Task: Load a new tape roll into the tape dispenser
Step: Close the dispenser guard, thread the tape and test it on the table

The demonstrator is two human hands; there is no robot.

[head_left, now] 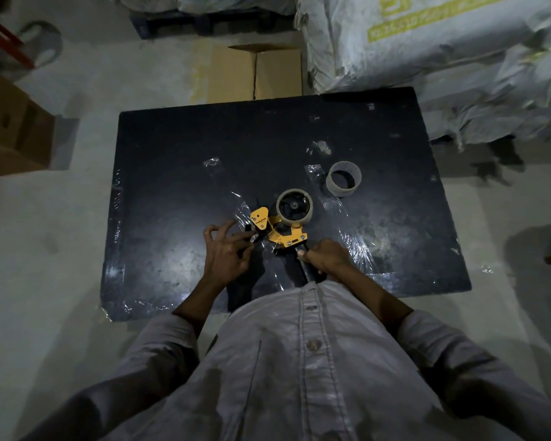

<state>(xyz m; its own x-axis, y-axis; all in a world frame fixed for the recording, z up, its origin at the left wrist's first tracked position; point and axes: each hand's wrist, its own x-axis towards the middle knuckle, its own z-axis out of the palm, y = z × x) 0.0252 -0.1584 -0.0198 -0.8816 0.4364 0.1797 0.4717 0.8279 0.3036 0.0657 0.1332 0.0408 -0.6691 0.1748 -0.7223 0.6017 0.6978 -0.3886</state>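
Head view. A yellow tape dispenser (275, 230) is held over the near half of a dark tabletop (178, 148), directly in front of the person's torso. The right hand (326, 257) is wrapped closed around the dispenser's black handle (309, 273), which points back toward the body. The left hand (225, 249) lies just left of the dispenser, its fingertips (247, 241) pinched at the front end by the yellow guard; what they nip cannot be resolved. A tape roll (295, 207) sits on the dispenser's hub, beyond both hands. An empty cardboard core (344, 179) stands on the tabletop further off to the right, apart from the dispenser. Scraps of clear tape (322, 147) cling to the surface. A closed cardboard box (255, 73) stands on the floor past the table's far edge; its contents are hidden.
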